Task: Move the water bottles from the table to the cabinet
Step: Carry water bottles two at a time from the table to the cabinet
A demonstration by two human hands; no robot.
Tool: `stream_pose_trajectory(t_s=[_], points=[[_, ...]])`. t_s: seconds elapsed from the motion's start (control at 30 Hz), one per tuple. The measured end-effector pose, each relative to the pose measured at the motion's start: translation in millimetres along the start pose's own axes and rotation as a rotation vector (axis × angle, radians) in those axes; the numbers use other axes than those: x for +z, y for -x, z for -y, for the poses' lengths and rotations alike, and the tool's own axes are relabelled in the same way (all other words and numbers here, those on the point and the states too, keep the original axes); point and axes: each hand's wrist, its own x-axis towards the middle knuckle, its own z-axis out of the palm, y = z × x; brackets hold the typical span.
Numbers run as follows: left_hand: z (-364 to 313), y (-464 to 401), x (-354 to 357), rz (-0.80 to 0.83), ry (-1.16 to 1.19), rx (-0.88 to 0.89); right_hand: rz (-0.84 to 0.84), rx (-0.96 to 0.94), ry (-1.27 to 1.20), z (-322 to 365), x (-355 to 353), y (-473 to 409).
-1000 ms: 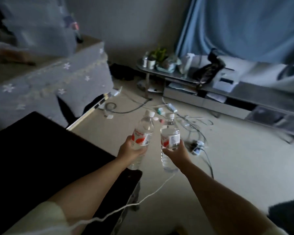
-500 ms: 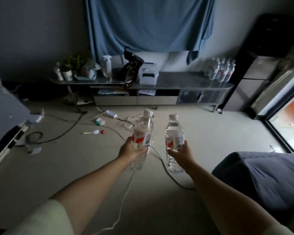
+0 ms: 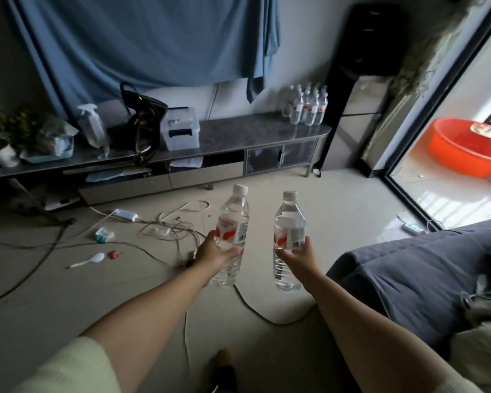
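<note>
My left hand (image 3: 214, 253) grips a clear water bottle (image 3: 233, 222) with a red and white label and a white cap, held upright over the floor. A second, similar water bottle (image 3: 289, 222) stands upright in my right hand (image 3: 298, 256), a short gap to its right. Ahead runs a long, low grey cabinet (image 3: 253, 130) along the wall. Several water bottles (image 3: 306, 104) are grouped on its right end.
On the cabinet's left part sit a dark handbag (image 3: 145, 120), a white plastic box (image 3: 182, 129), a spray bottle (image 3: 92, 124) and potted plants (image 3: 6, 137). Cables (image 3: 167, 231), a spoon (image 3: 90, 259) and scraps litter the floor. A dark blue sofa (image 3: 423, 279) lies right; an orange basin (image 3: 465, 148) sits beyond a glass door.
The view has swung right from the dark table and patterned cloth to face the cabinet, and has drawn closer to it. Both hands still hold their bottles.
</note>
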Motion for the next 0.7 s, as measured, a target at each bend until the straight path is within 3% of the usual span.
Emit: stream_pose_trajectory(t_s=[0.43, 0.7], points=[[-87.5, -209.2, 2.0, 0.107, -0.117, 0.082, -0.193, 0.077, 0.004, 61.7, -3.1, -159.7], [-136.8, -285.9, 55.7, 0.208, -0.135, 0.106, -0.241, 0.127, 0.089, 68.4, -40.4, -241.3]])
